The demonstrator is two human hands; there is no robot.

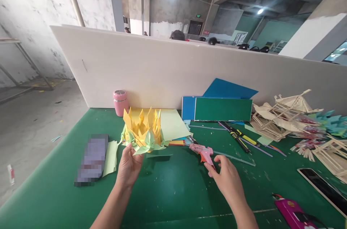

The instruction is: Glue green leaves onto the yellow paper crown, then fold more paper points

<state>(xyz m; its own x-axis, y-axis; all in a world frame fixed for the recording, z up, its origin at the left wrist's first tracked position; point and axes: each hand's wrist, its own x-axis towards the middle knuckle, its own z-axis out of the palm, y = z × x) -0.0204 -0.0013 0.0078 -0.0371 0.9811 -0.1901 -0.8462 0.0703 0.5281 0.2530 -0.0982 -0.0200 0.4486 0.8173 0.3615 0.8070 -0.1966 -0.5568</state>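
Note:
My left hand [129, 167] is closed on the underside of a folded paper flower [143, 131], yellow spikes above pale green leaves, and holds it just above the green table [168, 189]. My right hand [227, 178] reaches toward a pink glue gun [202, 151] lying on the table. Its fingertips touch the gun's handle, with the fingers apart and not wrapped round it.
A pink cup [120, 102] stands by the white partition [168, 66]. Blue and green card sheets [222, 108] lean on it. Wooden stick models [284, 115] lie at the right, with pens [240, 138], a ruler [322, 189] and a pink lighter [294, 214].

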